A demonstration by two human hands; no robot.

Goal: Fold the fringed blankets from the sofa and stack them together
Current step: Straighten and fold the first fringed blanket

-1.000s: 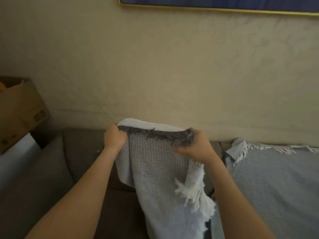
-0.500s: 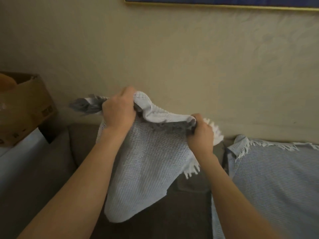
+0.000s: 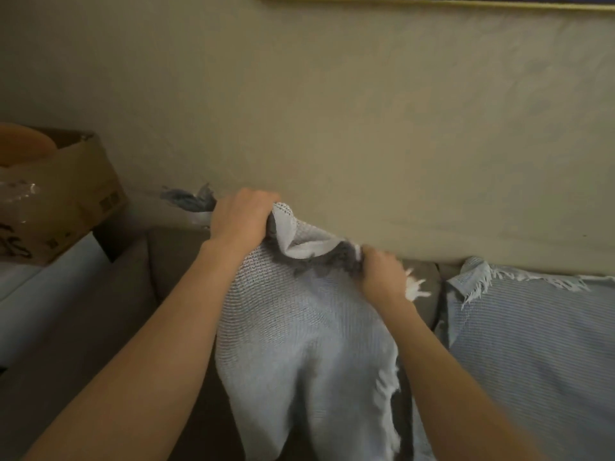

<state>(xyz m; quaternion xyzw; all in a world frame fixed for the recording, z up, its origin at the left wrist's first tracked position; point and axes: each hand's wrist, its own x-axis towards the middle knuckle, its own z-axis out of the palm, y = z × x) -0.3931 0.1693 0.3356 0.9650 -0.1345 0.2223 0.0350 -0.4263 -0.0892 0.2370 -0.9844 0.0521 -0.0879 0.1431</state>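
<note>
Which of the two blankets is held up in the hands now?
The waffle-knit blanket, gripped by both hands at its top edge. The striped blanket lies flat on the sofa, untouched.

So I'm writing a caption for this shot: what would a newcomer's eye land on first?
First, the pale waffle-knit blanket held up at centre, its top edge gripped by the left hand and right hand, dark grey fringe bunched between them. Next, a striped fringed blanket draped over the sofa at right, and a cardboard box at far left.
</note>
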